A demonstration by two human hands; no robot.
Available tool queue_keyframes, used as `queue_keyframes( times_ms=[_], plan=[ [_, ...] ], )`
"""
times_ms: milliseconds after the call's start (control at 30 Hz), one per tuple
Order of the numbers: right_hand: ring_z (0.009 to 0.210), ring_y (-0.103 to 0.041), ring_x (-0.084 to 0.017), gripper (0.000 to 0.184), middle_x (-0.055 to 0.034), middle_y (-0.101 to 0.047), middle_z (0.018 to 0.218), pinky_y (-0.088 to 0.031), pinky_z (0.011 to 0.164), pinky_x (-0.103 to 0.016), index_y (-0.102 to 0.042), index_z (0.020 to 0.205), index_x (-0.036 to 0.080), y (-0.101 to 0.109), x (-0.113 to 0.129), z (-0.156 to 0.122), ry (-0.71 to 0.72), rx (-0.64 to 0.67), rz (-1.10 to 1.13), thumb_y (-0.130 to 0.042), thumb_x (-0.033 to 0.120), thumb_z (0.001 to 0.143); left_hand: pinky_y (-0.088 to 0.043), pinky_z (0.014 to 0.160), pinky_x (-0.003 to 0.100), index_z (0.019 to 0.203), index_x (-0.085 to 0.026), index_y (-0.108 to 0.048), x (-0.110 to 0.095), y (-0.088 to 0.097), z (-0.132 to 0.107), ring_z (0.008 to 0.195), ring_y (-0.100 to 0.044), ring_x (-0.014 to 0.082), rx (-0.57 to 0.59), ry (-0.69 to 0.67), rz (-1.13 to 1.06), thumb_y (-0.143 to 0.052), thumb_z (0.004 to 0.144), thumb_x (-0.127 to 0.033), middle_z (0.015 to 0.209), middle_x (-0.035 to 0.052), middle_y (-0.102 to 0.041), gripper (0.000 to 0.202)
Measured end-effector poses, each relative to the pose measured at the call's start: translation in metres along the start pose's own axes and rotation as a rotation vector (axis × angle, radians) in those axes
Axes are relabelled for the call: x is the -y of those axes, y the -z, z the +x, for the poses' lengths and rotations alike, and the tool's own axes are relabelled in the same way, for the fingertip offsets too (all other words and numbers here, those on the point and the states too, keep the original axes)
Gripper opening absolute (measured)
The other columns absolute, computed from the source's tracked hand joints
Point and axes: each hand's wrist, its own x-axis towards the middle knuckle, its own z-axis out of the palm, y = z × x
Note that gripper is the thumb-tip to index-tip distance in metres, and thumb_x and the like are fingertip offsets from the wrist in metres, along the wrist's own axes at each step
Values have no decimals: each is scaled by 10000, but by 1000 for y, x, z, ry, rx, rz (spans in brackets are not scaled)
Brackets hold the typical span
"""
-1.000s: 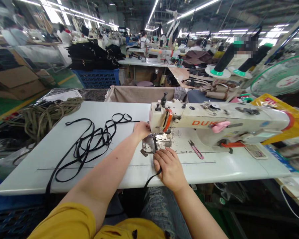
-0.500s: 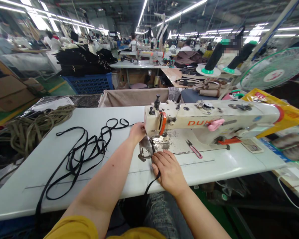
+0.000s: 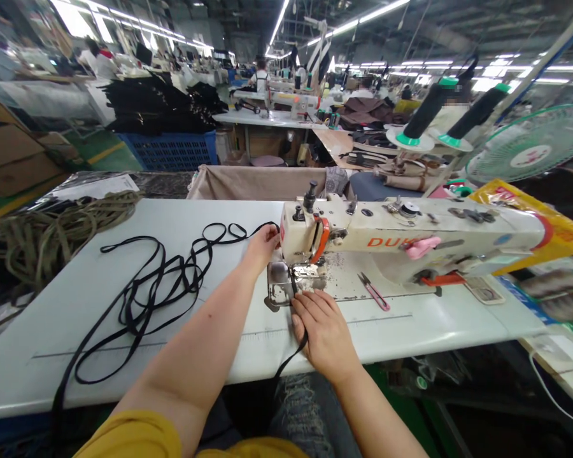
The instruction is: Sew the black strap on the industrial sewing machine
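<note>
A cream sewing machine [image 3: 410, 238] stands on the white table [image 3: 124, 343]. A long black strap [image 3: 143, 299] lies in loops on the table's left half and runs under the machine head. My left hand [image 3: 262, 245] reaches behind the needle area, fingers closed on the strap where it leaves the machine. My right hand [image 3: 322, 331] lies flat in front of the metal needle plate [image 3: 281, 289], fingers pressed on the strap, which drops off the table's front edge toward my lap.
Pink thread snips [image 3: 373, 291] lie right of the needle plate. A heap of olive cord [image 3: 52, 226] sits at the table's left end. Thread cones [image 3: 430, 111], a fan [image 3: 530, 149] and a yellow bag [image 3: 544, 219] are at the right. Other workstations and people fill the background.
My left hand has moved a little farther back behind the machine head with the strap. The strap loops on the table have shifted slightly. My right hand stays by the needle plate.
</note>
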Motion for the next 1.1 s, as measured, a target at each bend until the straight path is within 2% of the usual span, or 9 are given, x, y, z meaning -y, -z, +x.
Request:
queue_keyframes(
  times_ms=[167, 433, 700, 1100],
  plan=[
    [1224, -658, -271, 292, -106, -735, 1295, -479, 1157, -541, -698, 1302, 166, -1, -1, 0, 10, 7, -4, -518, 202, 1075, -546, 598, 257, 826, -222, -592, -12, 5, 2, 655, -655, 162, -42, 1, -96, -731, 822, -288, 703, -35, -662, 154],
    [1215, -670, -261, 304, -120, -738, 1277, -482, 1147, -520, -689, 1306, 166, 1, -3, 2, 50, 13, -39, -491, 198, 1078, -553, 555, 218, 821, -207, -539, -23, 15, 10, 639, -678, 137, -153, 22, -208, -717, 855, -260, 755, -12, -698, 189],
    [1211, -665, -257, 297, -110, -737, 1270, -462, 1139, -496, -670, 1310, 161, 3, -3, 5, 80, 17, -51, -484, 193, 1081, -544, 566, 185, 845, -207, -533, -32, 33, 15, 698, -703, 133, -252, 22, -290, -737, 851, -246, 779, -3, -721, 208],
    [1204, -668, -263, 306, -103, -739, 1270, -462, 1136, -508, -654, 1334, 180, 3, -3, 4, 94, 17, -60, -475, 199, 1086, -591, 668, 237, 867, -221, -502, -39, 54, 20, 730, -712, 133, -368, -1, -392, -750, 893, -284, 772, -21, -695, 257]
  ],
)
